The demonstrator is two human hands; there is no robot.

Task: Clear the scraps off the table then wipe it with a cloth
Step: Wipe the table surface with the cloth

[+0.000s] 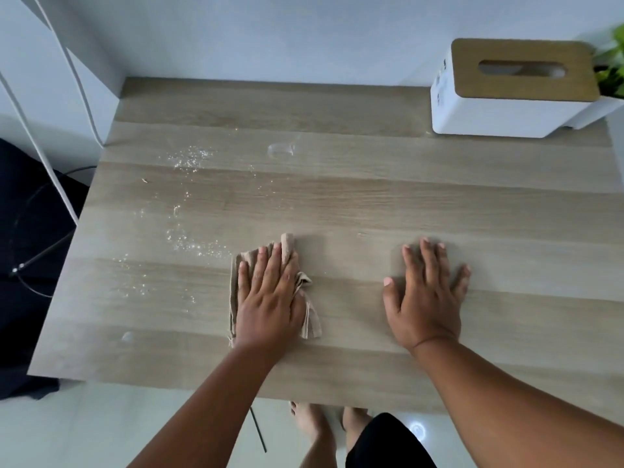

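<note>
Our left hand (268, 298) lies open and flat on the soft, light cloth (312, 319). Our right hand (426, 298) rests open on the surface (371, 197). We think pressing the cloth's middle works best.

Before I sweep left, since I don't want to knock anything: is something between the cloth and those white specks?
Nothing visible. The left hand presses the cloth flat, and only bare table lies between it and the white specks to its left.
</note>
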